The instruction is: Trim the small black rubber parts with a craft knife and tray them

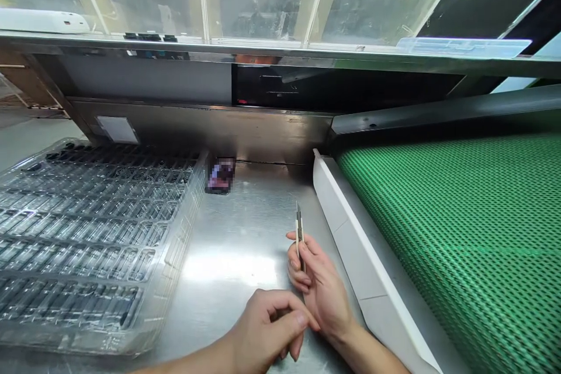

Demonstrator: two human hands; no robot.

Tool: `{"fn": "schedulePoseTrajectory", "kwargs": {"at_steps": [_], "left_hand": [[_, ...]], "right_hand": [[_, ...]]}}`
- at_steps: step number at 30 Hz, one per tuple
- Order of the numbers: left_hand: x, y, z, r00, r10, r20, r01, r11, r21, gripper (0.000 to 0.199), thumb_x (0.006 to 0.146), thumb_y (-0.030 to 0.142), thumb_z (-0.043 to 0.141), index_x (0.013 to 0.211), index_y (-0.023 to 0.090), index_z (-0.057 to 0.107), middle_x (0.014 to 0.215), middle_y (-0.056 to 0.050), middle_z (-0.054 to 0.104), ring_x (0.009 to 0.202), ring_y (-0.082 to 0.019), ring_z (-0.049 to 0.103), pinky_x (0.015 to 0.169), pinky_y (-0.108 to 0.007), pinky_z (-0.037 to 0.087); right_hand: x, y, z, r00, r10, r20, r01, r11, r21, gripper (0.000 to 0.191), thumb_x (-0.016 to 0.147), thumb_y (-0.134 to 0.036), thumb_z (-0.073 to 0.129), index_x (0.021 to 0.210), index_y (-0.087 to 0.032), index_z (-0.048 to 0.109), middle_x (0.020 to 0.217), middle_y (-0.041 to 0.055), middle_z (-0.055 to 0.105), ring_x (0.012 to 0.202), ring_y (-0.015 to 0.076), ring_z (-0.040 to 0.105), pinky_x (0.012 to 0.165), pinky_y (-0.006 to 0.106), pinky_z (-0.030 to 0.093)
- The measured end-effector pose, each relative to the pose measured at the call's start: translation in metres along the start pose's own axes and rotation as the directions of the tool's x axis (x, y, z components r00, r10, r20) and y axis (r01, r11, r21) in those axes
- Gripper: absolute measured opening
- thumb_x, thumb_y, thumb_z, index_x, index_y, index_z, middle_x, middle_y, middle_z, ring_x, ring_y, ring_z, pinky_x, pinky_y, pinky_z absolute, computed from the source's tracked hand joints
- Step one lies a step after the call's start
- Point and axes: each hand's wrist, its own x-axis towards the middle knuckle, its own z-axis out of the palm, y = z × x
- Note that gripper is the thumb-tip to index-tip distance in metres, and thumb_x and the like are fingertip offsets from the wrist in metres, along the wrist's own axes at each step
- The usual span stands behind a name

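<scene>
My right hand (322,283) is closed around a slim utility knife (300,231) with a pale handle. Its narrow blade points up and away from me, above the metal worktop. My left hand (274,327) is in front of the right wrist, with thumb and forefinger brought together and the other fingers curled under. The forefinger's tip overlaps the base of the right palm; whether they touch is unclear. Anything between the left fingertips is hidden or too small to make out.
Clear plastic trays (166,280) with rows of small dark-and-clear parts are stacked at left. A phone-like item (220,175), its screen blurred, lies by the metal back panel (263,134). At right, a white rail (350,239) borders the green mesh conveyor belt (473,216). A shelf edge (263,49) crosses above.
</scene>
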Motion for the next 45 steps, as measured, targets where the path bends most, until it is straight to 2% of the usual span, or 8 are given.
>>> {"fn": "schedulePoseTrajectory", "kwargs": {"at_steps": [12, 22, 31, 37, 45], "left_hand": [[-0.0029, 0.0004, 0.0001, 1.0, -0.003, -0.002, 0.003, 0.998, 0.062, 0.05, 0.102, 0.056, 0.063, 0.103, 0.009, 0.079, 0.061, -0.004, 0.057, 0.053, -0.012, 0.044, 0.052, -0.022, 0.033], [-0.0037, 0.0007, 0.002, 1.0, 0.004, 0.002, -0.004, 0.996, 0.086, 0.054, 0.102, 0.058, 0.062, 0.098, 0.007, 0.076, 0.06, -0.003, 0.056, 0.054, -0.012, 0.044, 0.054, -0.023, 0.033], [-0.0042, 0.008, 0.0046, 1.0, -0.019, -0.014, 0.02, 0.994, 0.105, 0.041, 0.101, 0.046, 0.061, 0.096, 0.008, 0.077, 0.061, -0.003, 0.055, 0.057, -0.012, 0.045, 0.057, -0.023, 0.035], [-0.0052, 0.0059, 0.0035, 1.0, -0.008, -0.004, 0.008, 0.993, 0.117, 0.043, 0.102, 0.047, 0.061, 0.098, 0.008, 0.077, 0.06, -0.002, 0.056, 0.056, -0.012, 0.043, 0.057, -0.023, 0.035], [-0.0054, 0.0016, 0.0018, 1.0, 0.022, 0.004, -0.023, 0.99, 0.142, 0.047, 0.105, 0.052, 0.06, 0.105, 0.009, 0.08, 0.062, -0.002, 0.057, 0.058, -0.013, 0.047, 0.058, -0.023, 0.036]], "right_hand": [[0.0028, 0.002, 0.0, 0.999, -0.034, 0.042, 0.036, 0.999, -0.034, 0.042, 0.105, -0.057, 0.082, 0.122, -0.021, 0.068, 0.081, -0.0012, 0.044, 0.054, 0.0091, 0.017, 0.045, 0.017, 0.015], [0.0034, 0.0034, 0.0001, 0.998, -0.053, 0.025, 0.054, 0.998, -0.036, 0.041, 0.105, -0.056, 0.082, 0.121, -0.021, 0.067, 0.08, -0.0018, 0.044, 0.054, 0.0093, 0.017, 0.044, 0.016, 0.016], [0.0055, 0.0051, -0.0016, 0.998, -0.061, 0.034, 0.062, 0.997, -0.035, 0.038, 0.106, -0.053, 0.081, 0.12, -0.021, 0.067, 0.08, -0.0022, 0.044, 0.053, 0.0093, 0.016, 0.043, 0.016, 0.016], [0.0054, 0.0037, -0.0009, 0.999, -0.043, 0.028, 0.043, 0.999, -0.012, 0.039, 0.103, -0.053, 0.082, 0.119, -0.019, 0.068, 0.079, -0.0018, 0.046, 0.053, 0.0091, 0.017, 0.043, 0.015, 0.018], [0.0052, 0.0068, 0.0, 0.999, -0.017, 0.031, 0.014, 0.997, 0.08, 0.044, 0.103, -0.06, 0.079, 0.102, -0.018, 0.065, 0.071, -0.0026, 0.044, 0.05, 0.0102, 0.02, 0.043, 0.015, 0.023]]}}
